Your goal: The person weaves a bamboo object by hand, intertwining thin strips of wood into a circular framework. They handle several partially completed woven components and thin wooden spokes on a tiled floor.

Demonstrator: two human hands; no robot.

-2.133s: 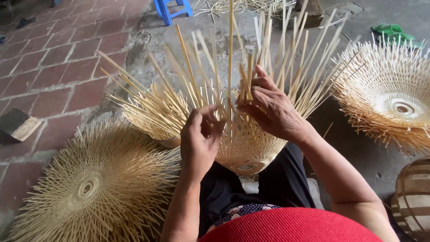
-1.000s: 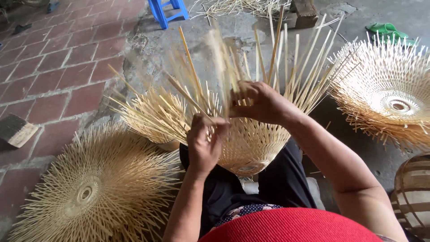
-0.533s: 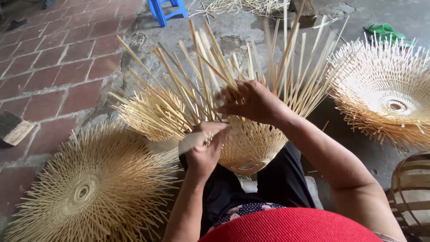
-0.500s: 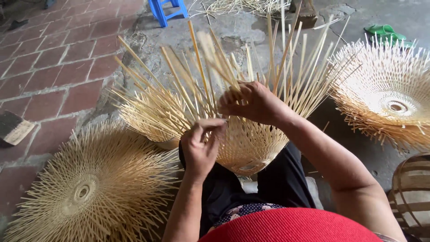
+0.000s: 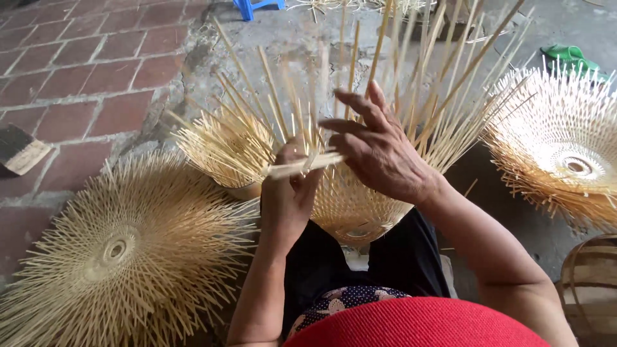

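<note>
Two hands work the half-woven bamboo basket [image 5: 350, 205] on my lap. My left hand [image 5: 292, 193] now pinches a flat strip [image 5: 305, 164] turned crosswise, while my right hand [image 5: 379, 151], fingers spread, has lifted onto the upright splints [image 5: 443, 83].

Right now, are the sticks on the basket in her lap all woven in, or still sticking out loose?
Still loose. The basket's sticks fan upward unwoven while the left hand pinches one strip.

Outdoor daylight, even. Red brick paving [image 5: 96, 77] fills upper left; grey concrete floor [image 5: 289, 45] across centre and right. Blue stool legs [image 5: 257, 8] at top edge. Green sandals [image 5: 569, 59] upper right.
</note>
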